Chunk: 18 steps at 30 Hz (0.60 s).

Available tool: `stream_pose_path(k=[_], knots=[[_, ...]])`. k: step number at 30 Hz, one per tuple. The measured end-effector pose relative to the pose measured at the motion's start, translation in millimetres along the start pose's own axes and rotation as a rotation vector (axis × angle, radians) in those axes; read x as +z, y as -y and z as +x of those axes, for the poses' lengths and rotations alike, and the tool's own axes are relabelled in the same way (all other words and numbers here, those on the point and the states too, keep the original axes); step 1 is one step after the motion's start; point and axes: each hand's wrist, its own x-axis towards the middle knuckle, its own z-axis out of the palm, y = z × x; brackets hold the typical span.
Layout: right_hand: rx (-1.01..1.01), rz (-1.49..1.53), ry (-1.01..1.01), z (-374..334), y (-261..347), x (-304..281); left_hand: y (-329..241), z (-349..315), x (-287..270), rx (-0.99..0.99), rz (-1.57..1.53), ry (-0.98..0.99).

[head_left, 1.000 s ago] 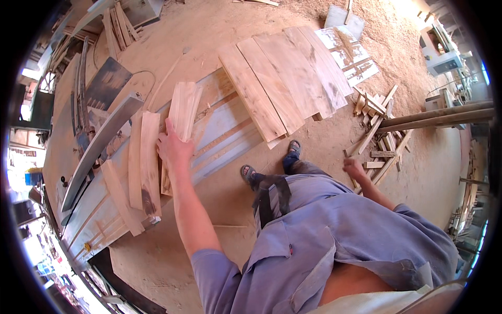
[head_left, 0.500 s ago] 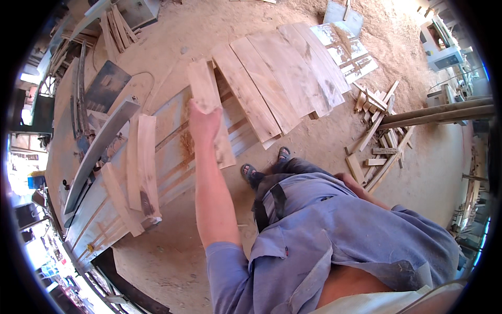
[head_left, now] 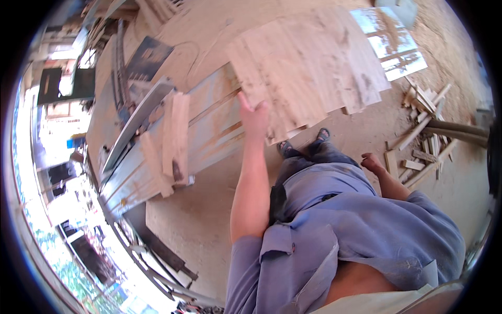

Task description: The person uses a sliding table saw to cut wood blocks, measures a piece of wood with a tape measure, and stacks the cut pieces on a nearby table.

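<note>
My left hand (head_left: 254,116) reaches forward over the metal table. It grips the nearest pale wooden board (head_left: 254,78) across its width, thumb at the left edge; the fingertips are hard to make out. That board lies against a row of wide wooden boards (head_left: 319,63) laid side by side, their ends uneven. My right hand (head_left: 372,163) hangs at my right side, away from the boards, with loosely bent fingers and nothing seen in it.
On the left of the metal table (head_left: 209,112) lie several narrow wood strips (head_left: 175,136) beside a long metal fence (head_left: 137,123). A pile of offcuts (head_left: 423,146) and a round pole (head_left: 457,132) are at my right. Sawdust covers the floor beyond.
The board under my left hand has moved right, closing the gap to the row. My right hand has come out from beside my body. The view has shifted.
</note>
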Motion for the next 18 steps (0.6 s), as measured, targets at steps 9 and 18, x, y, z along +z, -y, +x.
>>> stream_pose_path(k=[9,18], knots=[[0.019,0.430,-0.117,2,89,-17,-17,20,-52,-0.112,-0.001,0.045],[-0.040,0.454,-0.175,-56,170,87,42,79,-363,-0.078,0.970,-0.176]])
